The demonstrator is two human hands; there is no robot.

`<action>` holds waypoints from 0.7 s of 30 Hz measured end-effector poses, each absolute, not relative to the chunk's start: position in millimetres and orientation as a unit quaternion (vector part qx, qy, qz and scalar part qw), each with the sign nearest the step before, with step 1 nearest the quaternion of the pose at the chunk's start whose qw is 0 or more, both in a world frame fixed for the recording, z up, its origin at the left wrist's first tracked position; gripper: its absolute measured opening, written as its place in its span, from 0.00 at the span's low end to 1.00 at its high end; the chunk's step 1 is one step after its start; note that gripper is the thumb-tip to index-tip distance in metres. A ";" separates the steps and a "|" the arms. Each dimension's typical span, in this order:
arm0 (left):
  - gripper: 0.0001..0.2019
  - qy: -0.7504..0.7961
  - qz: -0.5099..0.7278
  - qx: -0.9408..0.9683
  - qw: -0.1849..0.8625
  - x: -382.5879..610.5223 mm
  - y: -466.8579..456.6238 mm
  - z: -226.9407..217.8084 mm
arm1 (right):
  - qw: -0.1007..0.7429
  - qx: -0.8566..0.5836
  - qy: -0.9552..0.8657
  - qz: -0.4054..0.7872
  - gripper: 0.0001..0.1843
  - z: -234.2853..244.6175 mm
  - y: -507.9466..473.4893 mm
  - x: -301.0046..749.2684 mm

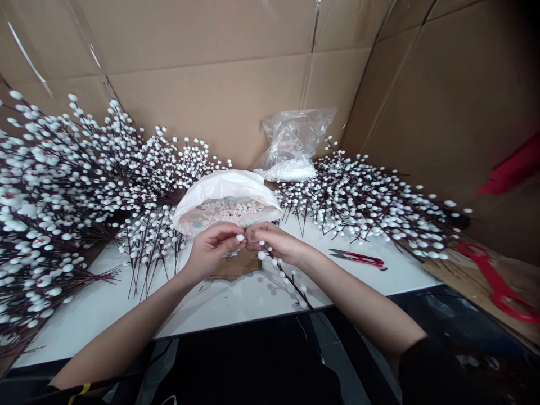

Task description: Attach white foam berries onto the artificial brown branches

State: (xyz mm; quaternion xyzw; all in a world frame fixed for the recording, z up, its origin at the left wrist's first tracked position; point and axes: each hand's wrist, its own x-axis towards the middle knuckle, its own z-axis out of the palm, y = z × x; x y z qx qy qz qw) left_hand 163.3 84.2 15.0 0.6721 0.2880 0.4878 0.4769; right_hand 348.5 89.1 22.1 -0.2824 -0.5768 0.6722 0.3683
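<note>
My left hand [217, 242] pinches a small white berry [240, 238] between thumb and forefinger. Right beside it, my right hand [270, 239] is closed around the upper part of an artificial berry branch [291, 277], a dark stem with several white berries. The branch slants down to the right, past the table's front edge. Both hands nearly touch, just in front of an open white plastic bag [228, 188] that holds many loose white berries [236, 211]. Beneath the hands lies a brown cardboard piece [236, 269] on the white table [185, 306].
Large heaps of white-berry branches lie at the left [46, 169] and right [358, 197]. Red-handled thread snips [358, 257] rest on the table at right. A clear bag of white beads [291, 163] stands behind. Cardboard walls [202, 95] enclose the back; a red tool [498, 284] lies far right.
</note>
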 end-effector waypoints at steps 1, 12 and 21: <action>0.07 0.290 0.490 0.681 0.460 163.4 83.7 15.2 | 0.371 -0.283 -0.575 0.672 0.11 22.5 88.7 348.0; 0.06 0.286 0.488 0.676 0.473 163.8 83.0 14.2 | 0.368 -0.293 -0.555 0.686 0.10 24.2 86.7 346.3; 0.07 0.296 0.487 0.665 0.482 166.2 81.2 15.6 | 0.367 -0.293 -0.555 0.687 0.10 23.1 86.9 346.6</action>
